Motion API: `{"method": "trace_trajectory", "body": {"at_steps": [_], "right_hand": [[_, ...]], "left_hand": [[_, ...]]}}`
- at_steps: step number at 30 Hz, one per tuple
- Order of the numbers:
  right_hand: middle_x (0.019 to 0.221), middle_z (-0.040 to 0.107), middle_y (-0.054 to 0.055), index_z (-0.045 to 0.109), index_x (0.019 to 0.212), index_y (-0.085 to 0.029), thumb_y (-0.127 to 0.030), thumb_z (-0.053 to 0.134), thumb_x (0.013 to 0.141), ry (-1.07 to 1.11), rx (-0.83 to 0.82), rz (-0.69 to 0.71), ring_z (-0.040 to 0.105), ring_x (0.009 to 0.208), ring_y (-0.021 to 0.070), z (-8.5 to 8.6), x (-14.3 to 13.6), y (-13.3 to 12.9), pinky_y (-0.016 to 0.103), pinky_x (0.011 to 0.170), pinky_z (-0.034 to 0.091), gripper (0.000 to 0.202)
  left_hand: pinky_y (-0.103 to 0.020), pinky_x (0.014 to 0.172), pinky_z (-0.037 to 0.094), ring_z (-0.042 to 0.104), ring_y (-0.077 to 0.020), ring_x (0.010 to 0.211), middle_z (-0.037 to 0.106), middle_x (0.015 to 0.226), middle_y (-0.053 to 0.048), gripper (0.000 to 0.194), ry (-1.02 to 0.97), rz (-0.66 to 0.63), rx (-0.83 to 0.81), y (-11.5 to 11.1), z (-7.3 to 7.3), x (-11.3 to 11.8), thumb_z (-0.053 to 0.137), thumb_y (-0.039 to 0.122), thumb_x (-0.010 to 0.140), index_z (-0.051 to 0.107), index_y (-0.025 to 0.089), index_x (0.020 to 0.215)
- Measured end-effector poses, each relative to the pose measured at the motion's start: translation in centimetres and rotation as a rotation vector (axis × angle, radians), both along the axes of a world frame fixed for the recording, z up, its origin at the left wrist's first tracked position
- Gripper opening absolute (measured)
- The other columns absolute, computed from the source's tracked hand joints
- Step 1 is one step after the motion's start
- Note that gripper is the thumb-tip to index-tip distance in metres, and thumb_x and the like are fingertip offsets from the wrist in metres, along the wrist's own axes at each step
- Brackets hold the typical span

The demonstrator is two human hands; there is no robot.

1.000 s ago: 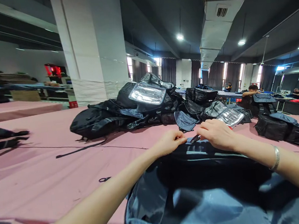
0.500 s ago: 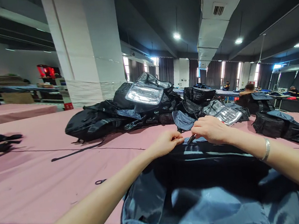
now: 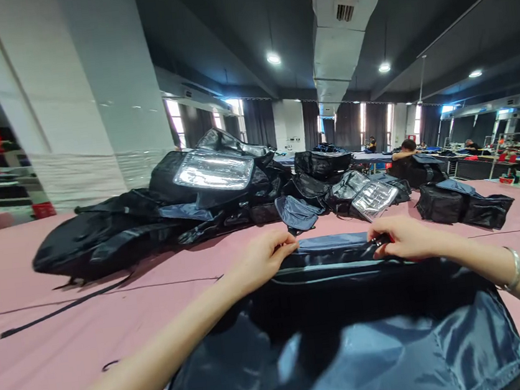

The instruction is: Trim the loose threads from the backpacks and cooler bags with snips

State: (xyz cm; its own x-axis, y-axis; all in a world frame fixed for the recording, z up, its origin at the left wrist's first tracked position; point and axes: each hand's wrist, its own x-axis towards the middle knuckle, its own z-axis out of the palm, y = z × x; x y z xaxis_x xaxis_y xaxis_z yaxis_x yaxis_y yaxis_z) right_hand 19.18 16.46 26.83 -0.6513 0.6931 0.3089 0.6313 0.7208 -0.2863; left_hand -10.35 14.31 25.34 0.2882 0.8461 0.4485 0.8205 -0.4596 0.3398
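Nearest lies the open bag (image 3: 352, 347), its blue-grey lining showing; take it as the clock face. At eleven, the left hand (image 3: 271, 253) is pinched on the far rim's grey strip (image 3: 333, 241). At one, the right hand (image 3: 400, 238) is closed around a small dark object (image 3: 380, 242), too covered to name. Holding the strip flat and lightly taut between both hands should help, with that object clear of the lining. Beyond, on the pink table (image 3: 193, 271), a heap of black bags (image 3: 218, 200) spans ten to twelve.
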Motion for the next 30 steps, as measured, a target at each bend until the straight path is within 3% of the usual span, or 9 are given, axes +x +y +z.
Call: {"method": "trace_trajectory", "body": {"at_steps": [2,5,8,13,16,21,24,30], "right_hand": [[0.076,0.063,0.0,0.063,0.083,-0.017,-0.015,0.058,0.077,0.03,-0.043,-0.105,0.056,0.069,0.0148,-0.7,0.7,0.4,0.023,0.061,0.039,0.008],[0.069,0.061,-0.002,0.064,0.075,-0.015,-0.012,0.054,0.077,0.061,-0.146,-0.124,0.055,0.067,0.0135,-0.8,0.4,0.9,0.022,0.061,0.039,0.01],[0.071,0.06,-0.001,0.061,0.075,-0.014,-0.013,0.056,0.077,0.081,-0.164,-0.117,0.055,0.069,0.0134,-0.6,-0.2,0.8,0.022,0.062,0.039,0.006],[0.088,0.06,0.005,0.057,0.094,-0.014,-0.021,0.062,0.08,0.081,0.242,-0.059,0.053,0.08,0.0172,-1.3,-0.1,0.3,0.026,0.07,0.04,0.016],[0.086,0.057,0.007,0.057,0.094,-0.013,-0.021,0.052,0.087,-0.019,0.529,0.041,0.05,0.08,0.0183,-1.7,0.0,0.5,0.027,0.069,0.038,0.011],[0.08,0.056,0.006,0.057,0.084,-0.014,-0.025,0.042,0.092,-0.112,0.882,0.117,0.045,0.073,0.0186,-1.6,-0.3,1.0,0.029,0.062,0.031,0.02],[0.076,0.056,0.005,0.057,0.078,-0.016,-0.025,0.04,0.094,-0.114,1.005,0.12,0.043,0.07,0.018,-1.5,-0.5,0.8,0.03,0.06,0.028,0.025],[0.077,0.057,0.004,0.056,0.078,-0.016,-0.016,0.043,0.092,-0.159,1.048,0.101,0.043,0.069,0.0172,-1.3,-0.4,0.5,0.029,0.06,0.027,0.02]], "left_hand": [[-0.025,0.07,0.039,0.056,-0.0178,0.077,0.064,0.08,-0.002,0.029,0.049,-0.085,-0.015,0.0,0.6,1.7,0.043,0.041,0.077,0.062,0.02,0.077],[-0.024,0.071,0.038,0.057,-0.0171,0.077,0.065,0.08,0.0,0.023,0.116,-0.183,-0.07,0.3,1.2,4.6,0.049,0.037,0.074,0.065,0.022,0.079],[-0.024,0.066,0.037,0.056,-0.0168,0.072,0.064,0.072,-0.001,0.023,0.112,-0.14,-0.098,1.2,1.1,6.8,0.046,0.034,0.076,0.064,0.02,0.071],[-0.024,0.059,0.034,0.052,-0.0159,0.064,0.058,0.061,0.0,0.027,0.064,-0.112,-0.161,2.4,0.4,7.0,0.044,0.036,0.077,0.06,0.018,0.064],[-0.024,0.061,0.034,0.051,-0.0157,0.065,0.058,0.062,0.001,0.028,0.036,-0.139,-0.171,2.5,0.3,6.6,0.044,0.039,0.076,0.06,0.018,0.066],[-0.024,0.062,0.035,0.051,-0.0153,0.066,0.058,0.064,0.001,0.03,0.032,-0.166,-0.173,2.2,0.2,6.4,0.042,0.041,0.076,0.06,0.018,0.067],[-0.024,0.063,0.036,0.051,-0.0151,0.066,0.059,0.065,0.001,0.03,0.028,-0.171,-0.17,2.0,0.3,6.5,0.042,0.04,0.076,0.059,0.018,0.067],[-0.025,0.064,0.036,0.052,-0.0156,0.068,0.06,0.069,0.0,0.03,0.028,-0.205,-0.174,2.0,0.4,6.3,0.041,0.041,0.077,0.059,0.018,0.069]]}}
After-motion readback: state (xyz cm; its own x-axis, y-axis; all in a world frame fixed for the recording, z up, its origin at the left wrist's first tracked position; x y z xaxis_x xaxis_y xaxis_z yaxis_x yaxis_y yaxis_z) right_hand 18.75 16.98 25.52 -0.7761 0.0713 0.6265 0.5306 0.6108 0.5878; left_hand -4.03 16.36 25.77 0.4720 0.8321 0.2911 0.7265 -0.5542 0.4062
